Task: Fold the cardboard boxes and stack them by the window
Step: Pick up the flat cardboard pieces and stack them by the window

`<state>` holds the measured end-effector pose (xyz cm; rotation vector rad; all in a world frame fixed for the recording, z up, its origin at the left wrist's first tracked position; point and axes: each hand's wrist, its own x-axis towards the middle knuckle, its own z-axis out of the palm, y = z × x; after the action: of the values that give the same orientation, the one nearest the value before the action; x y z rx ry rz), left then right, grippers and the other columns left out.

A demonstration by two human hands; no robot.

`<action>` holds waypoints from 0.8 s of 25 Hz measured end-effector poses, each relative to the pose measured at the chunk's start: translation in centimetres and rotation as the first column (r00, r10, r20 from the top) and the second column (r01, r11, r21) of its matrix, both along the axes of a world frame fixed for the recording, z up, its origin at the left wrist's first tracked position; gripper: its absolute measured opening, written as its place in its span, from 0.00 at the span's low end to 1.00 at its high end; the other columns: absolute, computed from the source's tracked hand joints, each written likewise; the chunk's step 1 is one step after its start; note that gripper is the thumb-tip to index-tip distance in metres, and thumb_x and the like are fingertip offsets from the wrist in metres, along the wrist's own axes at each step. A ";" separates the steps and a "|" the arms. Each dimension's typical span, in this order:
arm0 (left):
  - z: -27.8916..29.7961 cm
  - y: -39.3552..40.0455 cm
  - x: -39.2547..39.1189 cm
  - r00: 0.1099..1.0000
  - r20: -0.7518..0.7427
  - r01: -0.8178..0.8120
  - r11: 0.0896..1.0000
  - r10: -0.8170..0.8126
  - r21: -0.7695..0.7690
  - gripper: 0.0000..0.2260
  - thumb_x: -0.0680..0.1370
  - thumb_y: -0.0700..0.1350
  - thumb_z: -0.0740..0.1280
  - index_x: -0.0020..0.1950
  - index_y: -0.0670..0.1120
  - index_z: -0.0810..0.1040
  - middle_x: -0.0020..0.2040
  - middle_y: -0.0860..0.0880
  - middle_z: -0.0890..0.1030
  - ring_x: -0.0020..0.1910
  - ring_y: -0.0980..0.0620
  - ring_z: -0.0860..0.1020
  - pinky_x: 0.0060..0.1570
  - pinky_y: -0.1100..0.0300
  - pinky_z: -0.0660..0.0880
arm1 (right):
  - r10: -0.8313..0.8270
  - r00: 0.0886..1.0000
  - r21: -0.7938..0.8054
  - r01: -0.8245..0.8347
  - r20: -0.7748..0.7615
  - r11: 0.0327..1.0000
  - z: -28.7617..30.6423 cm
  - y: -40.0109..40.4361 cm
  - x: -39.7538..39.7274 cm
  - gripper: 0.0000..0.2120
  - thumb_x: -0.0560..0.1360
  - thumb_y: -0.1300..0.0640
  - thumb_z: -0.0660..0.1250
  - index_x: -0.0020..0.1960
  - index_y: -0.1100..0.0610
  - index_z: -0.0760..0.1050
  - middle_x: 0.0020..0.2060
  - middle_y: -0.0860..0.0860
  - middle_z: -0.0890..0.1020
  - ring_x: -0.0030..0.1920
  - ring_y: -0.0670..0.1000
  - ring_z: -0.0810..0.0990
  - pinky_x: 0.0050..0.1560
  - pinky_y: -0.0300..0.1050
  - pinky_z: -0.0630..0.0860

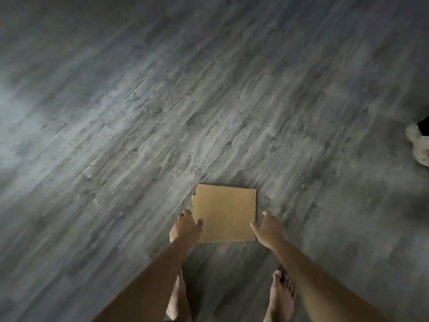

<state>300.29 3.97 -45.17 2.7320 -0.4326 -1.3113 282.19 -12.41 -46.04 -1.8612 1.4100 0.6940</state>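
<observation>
A grey wood-plank floor [162,112] carries everything, its boards running on a diagonal. A flat tan cardboard box [224,213] lies on it just below centre, toward 6 o'clock. Two bare feet stand on the floor at 6 o'clock, the right foot [281,296] clearer than the left foot [177,296]. A pale slipper [420,145] sits at 3 o'clock.

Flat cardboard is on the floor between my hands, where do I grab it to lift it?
Take the flattened cardboard by its left and right edges, one hand per side. It lies flat on the wood floor, so only the edges offer purchase. The left hand and right hand already flank it; slide fingertips under from the sides, thumbs on top.
</observation>
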 end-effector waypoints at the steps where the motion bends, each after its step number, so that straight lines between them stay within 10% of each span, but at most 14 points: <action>1: -4.0 0.0 0.3 1.000 0.007 0.004 1.000 -0.004 0.012 0.25 0.82 0.56 0.62 0.74 0.45 0.65 0.71 0.43 0.71 0.68 0.43 0.73 0.64 0.50 0.71 | -0.010 1.000 0.001 0.010 -0.005 1.000 -3.9 -0.1 0.0 0.32 0.80 0.45 0.64 0.77 0.59 0.59 0.71 0.58 0.71 0.69 0.58 0.73 0.64 0.49 0.72; 9: -24.7 1.3 2.2 0.996 0.032 -0.085 0.995 0.084 0.053 0.27 0.80 0.55 0.65 0.74 0.43 0.64 0.70 0.40 0.69 0.68 0.39 0.70 0.65 0.46 0.71 | -0.026 0.991 -0.090 0.014 -0.133 0.996 -23.7 -0.4 1.4 0.39 0.80 0.40 0.62 0.79 0.62 0.53 0.75 0.62 0.63 0.74 0.61 0.65 0.72 0.54 0.65; 20: -28.1 -0.8 0.8 0.930 0.021 -0.366 0.930 0.366 -0.001 0.30 0.77 0.52 0.72 0.73 0.42 0.65 0.70 0.39 0.68 0.71 0.36 0.66 0.66 0.40 0.68 | -0.272 0.959 -0.152 0.258 -0.083 0.954 -28.3 -0.8 0.9 0.35 0.74 0.41 0.72 0.71 0.60 0.64 0.66 0.62 0.74 0.65 0.61 0.75 0.62 0.54 0.74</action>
<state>301.12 3.22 -73.28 2.6552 0.0812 -1.1830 283.13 -13.18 -74.30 -1.7139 1.7766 0.5749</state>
